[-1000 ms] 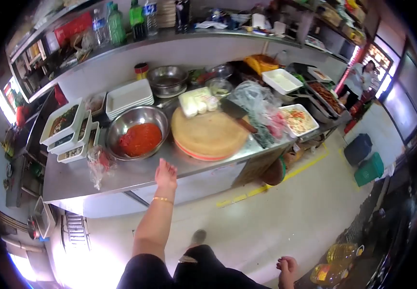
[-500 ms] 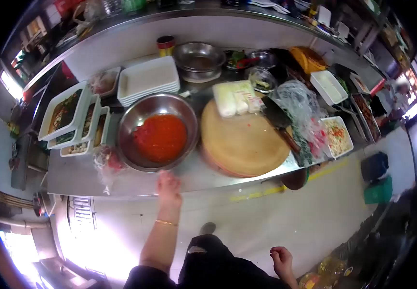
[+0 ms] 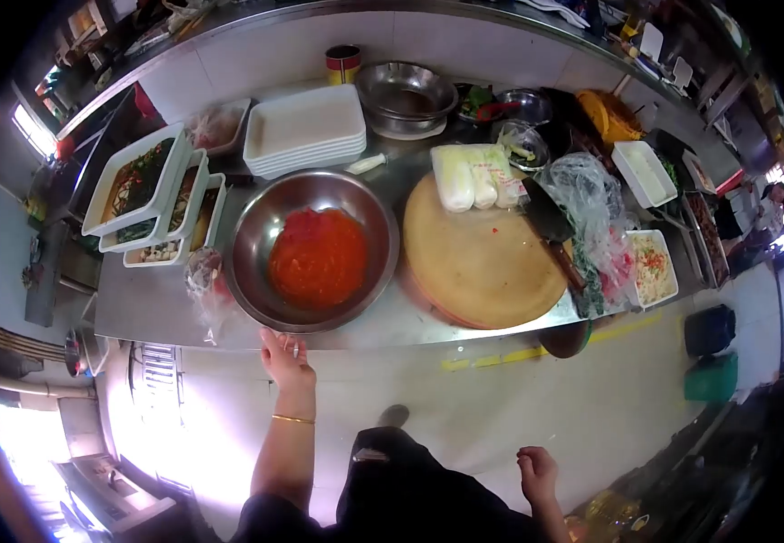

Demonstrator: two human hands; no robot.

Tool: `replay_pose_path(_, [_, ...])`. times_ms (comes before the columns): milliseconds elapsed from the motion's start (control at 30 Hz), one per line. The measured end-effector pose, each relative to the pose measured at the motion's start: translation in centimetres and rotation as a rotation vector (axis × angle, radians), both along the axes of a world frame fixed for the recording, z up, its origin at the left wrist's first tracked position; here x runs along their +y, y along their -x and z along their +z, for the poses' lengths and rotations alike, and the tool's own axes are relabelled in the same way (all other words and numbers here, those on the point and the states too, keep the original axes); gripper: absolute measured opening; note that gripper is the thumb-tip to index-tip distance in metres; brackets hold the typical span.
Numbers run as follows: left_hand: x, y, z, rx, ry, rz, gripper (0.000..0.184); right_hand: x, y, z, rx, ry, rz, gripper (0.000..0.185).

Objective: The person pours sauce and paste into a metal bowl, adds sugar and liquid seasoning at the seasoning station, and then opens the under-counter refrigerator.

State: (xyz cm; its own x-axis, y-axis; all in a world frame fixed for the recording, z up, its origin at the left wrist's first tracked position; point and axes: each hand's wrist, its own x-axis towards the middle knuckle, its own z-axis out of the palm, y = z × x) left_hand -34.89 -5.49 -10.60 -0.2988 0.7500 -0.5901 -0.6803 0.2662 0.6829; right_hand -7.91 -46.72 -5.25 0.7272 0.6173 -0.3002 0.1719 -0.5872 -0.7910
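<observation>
A wide steel bowl point(image 3: 245, 262) with orange-red sauce or paste point(image 3: 318, 261) in it stands at the front of the metal counter. My left hand point(image 3: 286, 358) is at the counter's front edge, just below the bowl's near rim; its fingers are partly spread, with nothing visible in them. Whether the fingertips touch the rim or the counter edge, I cannot tell. Away from the counter, low on the right, my right hand point(image 3: 538, 472) hangs with fingers loosely curled and nothing seen in it. Close beside the bowl is a round wooden chopping board point(image 3: 482, 267).
A cleaver point(image 3: 555, 231) and wrapped white vegetables point(image 3: 476, 176) lie on the board. Stacked white trays point(image 3: 306, 122), food-filled trays point(image 3: 136, 185) and a plastic bag point(image 3: 206, 281) surround the bowl's left and back. Farther right are a clear bag point(image 3: 587, 195) and a shredded-food tray point(image 3: 653, 267).
My left hand has moved left along the bowl's near rim, close to the counter edge. The view has shifted slightly. My right hand still hangs at the side.
</observation>
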Motion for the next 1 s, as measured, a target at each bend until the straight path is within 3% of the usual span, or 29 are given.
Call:
replay_pose_path(200, [-2.6,-6.2,2.1,-0.051,0.069,-0.069,0.044,2.9,1.7,1.3,0.021,-0.008,0.150,0.013])
replay_pose_path(300, [-0.9,-6.7,2.2,-0.062,0.066,-0.032,0.036,2.3,1.2,1.3,-0.083,0.008,0.173,0.013])
replay_pose_path(400, [1.5,-4.5,-0.2,0.028,0.052,-0.007,0.028,0.9,1.3,2.1,-0.048,0.022,0.092,0.013])
replay_pose_path(567, [0.7,-0.5,2.1,0.085,0.125,-0.057,0.024,-4.5,2.2,0.7,-0.137,0.068,0.026,0.012])
replay_pose_path(767, [-3.7,3.6,5.1,0.201,-0.018,-0.378,0.024,-8.4,4.3,0.1,-0.153,0.047,-0.033,0.013])
replay_pose_path(933, [-10.4,-2.5,9.3,0.305,-0.103,-0.611,0.022,-10.9,5.6,-1.2,-0.280,0.055,-0.085,0.016])
replay_pose_path(1000, [-14.0,-6.0,10.2,0.238,-0.153,-0.816,0.025,-12.1,6.1,0.0,-0.152,0.127,-0.197,0.018])
